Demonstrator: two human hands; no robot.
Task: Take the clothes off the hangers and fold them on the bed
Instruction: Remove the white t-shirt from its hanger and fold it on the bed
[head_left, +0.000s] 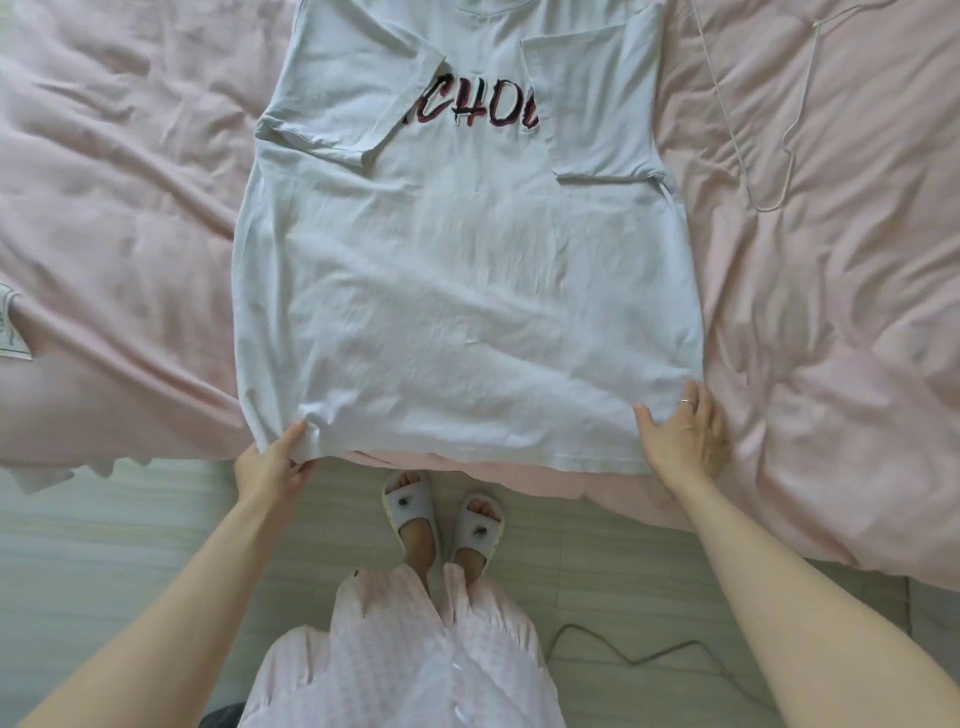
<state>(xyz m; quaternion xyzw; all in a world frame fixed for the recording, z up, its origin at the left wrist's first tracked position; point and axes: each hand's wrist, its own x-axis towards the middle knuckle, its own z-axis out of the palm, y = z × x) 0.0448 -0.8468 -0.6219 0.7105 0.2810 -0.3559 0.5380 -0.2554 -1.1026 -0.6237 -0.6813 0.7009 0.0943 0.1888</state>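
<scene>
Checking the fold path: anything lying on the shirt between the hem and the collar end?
Nothing visible does. The left hand and right hand are already on the hem corners of the T-shirt. Only its own folded-in sleeves lie on it. The wire hanger lies off to the right on the pink bedding.

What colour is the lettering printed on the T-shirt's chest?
Black with red-pink shading, on the pale blue-white T-shirt; lettering shows in the head view.
</scene>
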